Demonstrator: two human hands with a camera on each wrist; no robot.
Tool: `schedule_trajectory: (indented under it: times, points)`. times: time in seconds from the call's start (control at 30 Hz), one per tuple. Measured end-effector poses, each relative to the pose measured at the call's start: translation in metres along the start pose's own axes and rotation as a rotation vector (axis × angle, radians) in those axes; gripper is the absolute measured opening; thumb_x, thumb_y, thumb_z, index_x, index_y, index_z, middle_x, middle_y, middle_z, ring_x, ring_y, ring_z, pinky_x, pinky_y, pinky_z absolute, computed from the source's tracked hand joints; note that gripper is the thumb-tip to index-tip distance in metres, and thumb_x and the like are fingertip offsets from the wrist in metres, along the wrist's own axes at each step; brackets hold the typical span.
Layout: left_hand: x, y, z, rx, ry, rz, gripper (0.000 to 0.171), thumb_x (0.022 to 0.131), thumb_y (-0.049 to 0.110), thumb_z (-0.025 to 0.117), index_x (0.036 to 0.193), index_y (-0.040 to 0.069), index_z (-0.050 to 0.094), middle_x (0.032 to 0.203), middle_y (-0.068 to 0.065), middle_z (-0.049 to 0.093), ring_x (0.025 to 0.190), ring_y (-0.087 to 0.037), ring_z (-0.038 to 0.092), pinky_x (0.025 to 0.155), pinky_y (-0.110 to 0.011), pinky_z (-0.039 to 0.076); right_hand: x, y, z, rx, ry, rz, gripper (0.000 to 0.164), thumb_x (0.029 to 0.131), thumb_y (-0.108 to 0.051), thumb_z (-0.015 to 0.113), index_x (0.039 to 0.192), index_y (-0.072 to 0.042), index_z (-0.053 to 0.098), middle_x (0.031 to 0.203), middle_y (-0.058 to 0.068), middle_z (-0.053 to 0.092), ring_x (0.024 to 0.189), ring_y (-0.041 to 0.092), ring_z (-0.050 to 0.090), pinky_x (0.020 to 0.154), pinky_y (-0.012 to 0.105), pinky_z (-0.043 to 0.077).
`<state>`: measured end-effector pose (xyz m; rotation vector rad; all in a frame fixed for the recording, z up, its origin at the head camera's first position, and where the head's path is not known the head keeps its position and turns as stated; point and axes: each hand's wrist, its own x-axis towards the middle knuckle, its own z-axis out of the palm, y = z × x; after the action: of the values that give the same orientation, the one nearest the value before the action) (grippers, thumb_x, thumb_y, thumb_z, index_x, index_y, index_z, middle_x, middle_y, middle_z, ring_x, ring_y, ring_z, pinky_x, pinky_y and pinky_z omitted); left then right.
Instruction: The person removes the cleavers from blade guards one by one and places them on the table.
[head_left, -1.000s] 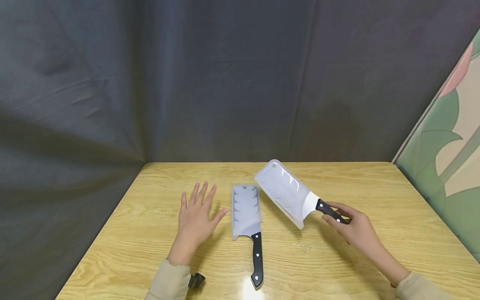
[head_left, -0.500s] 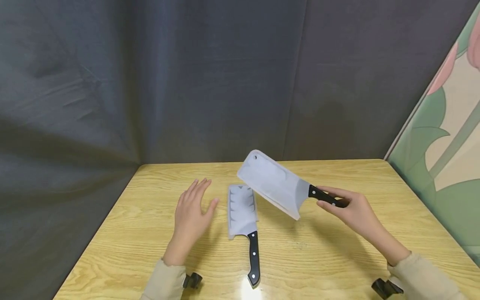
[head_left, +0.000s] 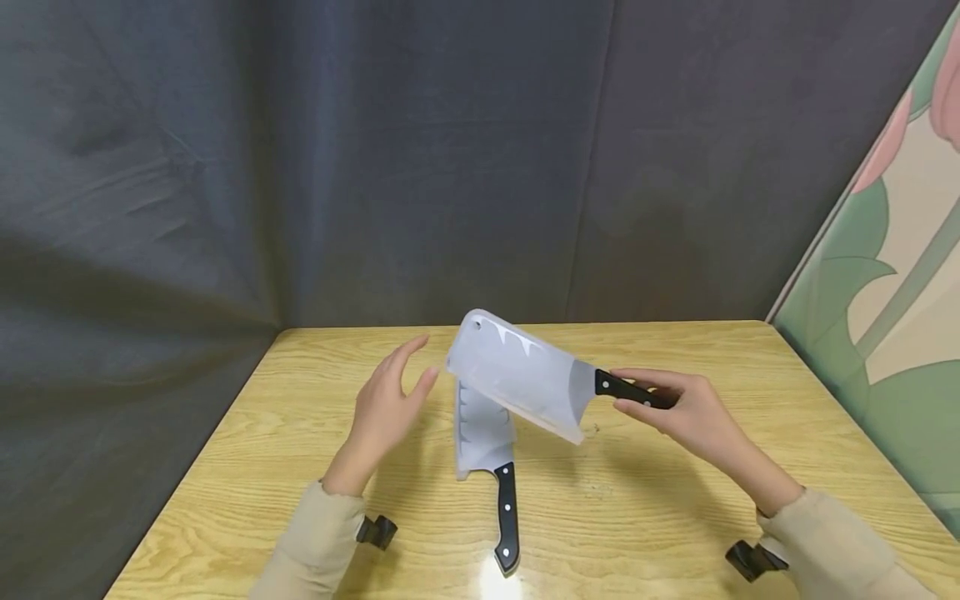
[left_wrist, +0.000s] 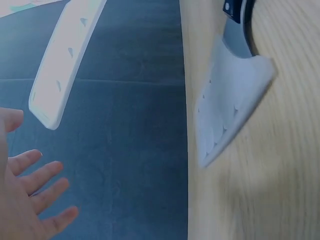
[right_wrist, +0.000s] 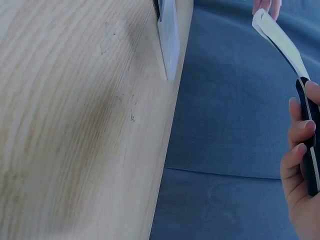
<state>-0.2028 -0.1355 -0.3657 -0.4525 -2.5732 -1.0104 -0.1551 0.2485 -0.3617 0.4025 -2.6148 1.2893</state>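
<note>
My right hand [head_left: 686,404] grips the black handle of a cleaver [head_left: 521,367] and holds it above the table, blade pointing left. A translucent white blade guard covers most of that blade. In the right wrist view, my fingers [right_wrist: 298,131] curl round the handle. My left hand [head_left: 386,404] hovers near the blade's far end, thumb and fingers parted, apart from it and holding nothing. A second cleaver [head_left: 507,508], also in a pale guard, lies on the table below, its handle toward me. The raised blade hides the top of its guard.
The wooden table [head_left: 247,467] carries the lying cleaver at its middle. A dark curtain [head_left: 435,167] hangs behind and on the left. On the right stands a flower-patterned panel [head_left: 907,325]. Both sleeves bear small black wrist devices.
My right hand has carried the cleaver leftward, over the lying one, and its blade has tilted flatter. My left hand has turned from spread palm-down to sideways, thumb and fingers facing the blade.
</note>
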Motion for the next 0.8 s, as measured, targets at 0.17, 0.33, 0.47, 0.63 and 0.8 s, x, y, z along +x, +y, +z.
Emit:
schedule_trajectory:
  times: [0.17,0.33,0.47,0.63,0.8]
  points:
    - [0.014,0.003,0.002,-0.151,-0.036,-0.002,0.05,0.101,0.039,0.057,0.144,0.015,0.051,0.138,-0.002,0.058,0.126,-0.024,0.053,0.099,-0.051,0.044,0.003,-0.001,0.001,0.005,-0.017,-0.015,0.04,0.085,-0.026,0.08,0.122,-0.015,0.072,0.106,0.008,0.072,0.061,0.013,0.055,0.046,0.027,0.043]
    - [0.025,0.005,0.006,-0.277,-0.072,-0.012,0.046,0.099,0.037,0.061,0.141,0.019,0.054,0.128,-0.002,0.063,0.113,-0.019,0.06,0.091,-0.044,0.048,0.007,-0.004,0.001,0.017,-0.042,-0.064,0.038,0.084,-0.023,0.081,0.12,-0.015,0.073,0.107,0.009,0.073,0.061,0.011,0.057,0.047,0.025,0.044]
    - [0.029,0.008,0.008,-0.283,-0.08,-0.039,0.045,0.098,0.042,0.062,0.137,0.021,0.059,0.116,-0.003,0.066,0.098,-0.019,0.062,0.08,-0.038,0.052,0.011,-0.005,0.001,0.012,-0.07,-0.124,0.037,0.085,-0.019,0.08,0.121,-0.015,0.073,0.112,0.009,0.072,0.065,0.01,0.059,0.051,0.024,0.047]
    - [0.03,0.01,0.008,-0.292,-0.034,-0.078,0.037,0.096,0.041,0.065,0.125,0.019,0.068,0.101,-0.002,0.069,0.088,-0.019,0.062,0.07,-0.034,0.051,0.02,-0.004,0.001,-0.027,-0.091,-0.169,0.037,0.084,-0.02,0.081,0.121,-0.017,0.073,0.113,0.005,0.072,0.076,0.009,0.061,0.058,0.024,0.049]
    - [0.03,0.008,0.005,-0.283,0.023,-0.077,0.03,0.095,0.041,0.066,0.115,0.019,0.071,0.097,0.001,0.068,0.085,-0.017,0.062,0.065,-0.034,0.05,0.038,-0.004,0.0,-0.018,-0.19,-0.163,0.031,0.085,-0.019,0.08,0.115,-0.012,0.072,0.092,0.001,0.07,0.06,0.01,0.054,0.051,0.026,0.047]
